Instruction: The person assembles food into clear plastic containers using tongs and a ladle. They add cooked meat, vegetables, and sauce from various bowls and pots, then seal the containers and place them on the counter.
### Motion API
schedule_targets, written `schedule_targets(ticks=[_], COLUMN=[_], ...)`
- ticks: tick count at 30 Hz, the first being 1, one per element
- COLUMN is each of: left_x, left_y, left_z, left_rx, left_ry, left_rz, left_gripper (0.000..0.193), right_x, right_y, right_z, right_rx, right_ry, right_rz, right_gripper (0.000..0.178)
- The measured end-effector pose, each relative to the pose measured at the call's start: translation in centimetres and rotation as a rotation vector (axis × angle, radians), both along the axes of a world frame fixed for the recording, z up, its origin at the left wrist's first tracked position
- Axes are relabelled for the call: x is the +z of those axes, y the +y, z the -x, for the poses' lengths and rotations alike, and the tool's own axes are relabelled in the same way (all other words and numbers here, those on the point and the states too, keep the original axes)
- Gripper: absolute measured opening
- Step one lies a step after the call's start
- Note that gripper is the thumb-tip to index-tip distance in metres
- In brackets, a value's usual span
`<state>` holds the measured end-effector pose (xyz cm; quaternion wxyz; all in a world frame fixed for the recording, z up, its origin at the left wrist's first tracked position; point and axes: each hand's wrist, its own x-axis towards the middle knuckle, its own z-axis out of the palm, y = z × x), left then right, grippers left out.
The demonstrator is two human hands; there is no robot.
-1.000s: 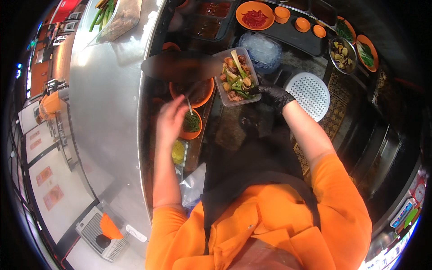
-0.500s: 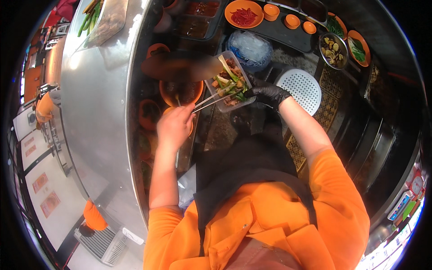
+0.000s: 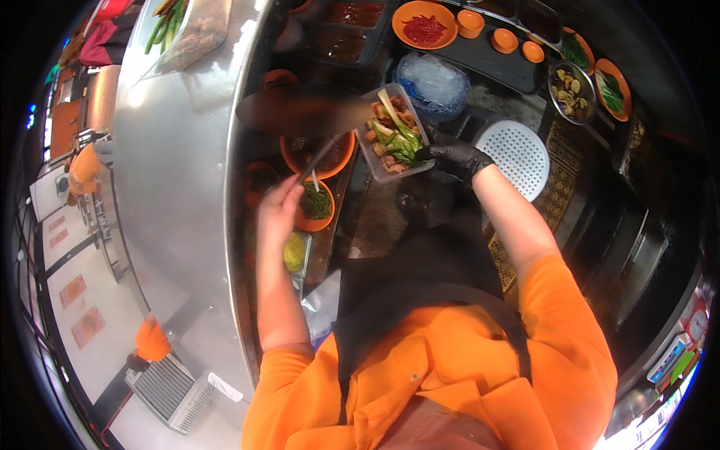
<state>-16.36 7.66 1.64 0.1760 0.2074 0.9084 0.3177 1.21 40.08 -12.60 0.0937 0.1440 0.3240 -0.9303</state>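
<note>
My bare left hand (image 3: 279, 204) is closed on thin metal chopsticks (image 3: 322, 157), motion-blurred, their tips over an orange bowl (image 3: 352, 154) of dark sauce. My right hand, in a black glove (image 3: 459, 159), grips the right side of a clear plastic container (image 3: 367, 154); its fingertips are partly hidden. Browned meat pieces and green onion (image 3: 405, 142) fill that container. Below the sauce bowl, beside my left hand, stands a smaller orange bowl (image 3: 327, 220) of chopped greens with a light handle in it. A blurred dark shape (image 3: 300, 112) near the camera covers part of the sauce bowl.
To the right lies a white perforated round plate (image 3: 514, 159). Beyond the container are a bundle of clear plastic (image 3: 435, 82), a plate of red strips (image 3: 424, 30), small orange cups (image 3: 505, 40) and a metal bowl (image 3: 571, 91). A steel counter (image 3: 176, 225) borders the left.
The chopsticks have left the food in the container and swung leftward over the sauce bowl. My left hand moved slightly down, uncovering the greens bowl. The right hand still holds the container.
</note>
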Motion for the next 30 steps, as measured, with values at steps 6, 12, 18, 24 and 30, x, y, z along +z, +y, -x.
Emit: schedule_targets(ticks=[6, 12, 18, 24, 30], left_x=[-3.3, -7.7, -7.0, -5.9, 0.1], left_y=[0.0, 1.3, -1.4, -4.7, 0.4], left_z=[8.2, 12.3, 10.6, 11.0, 1.3], left_rx=[0.228, 0.191, 0.155, 0.256, 0.167], left_ry=[0.188, 0.304, 0.374, 0.413, 0.216], left_rz=[0.232, 0.519, 0.267, 0.382, 0.174], left_gripper=[0.039, 0.043, 0.05, 0.047, 0.038], right_x=[1.0, -1.5, -2.6, -3.1, -4.7], right_y=[-0.6, -0.8, -1.1, -1.6, -1.9], right_z=[0.6, 0.2, -0.3, 0.5, 0.3], right_rx=[-0.054, -0.064, -0.159, -0.138, -0.184], right_ry=[0.023, 0.013, 0.009, 0.016, 0.037], right_rz=[0.045, 0.041, 0.06, 0.065, 0.092], right_gripper=[0.094, 0.084, 0.076, 0.074, 0.087])
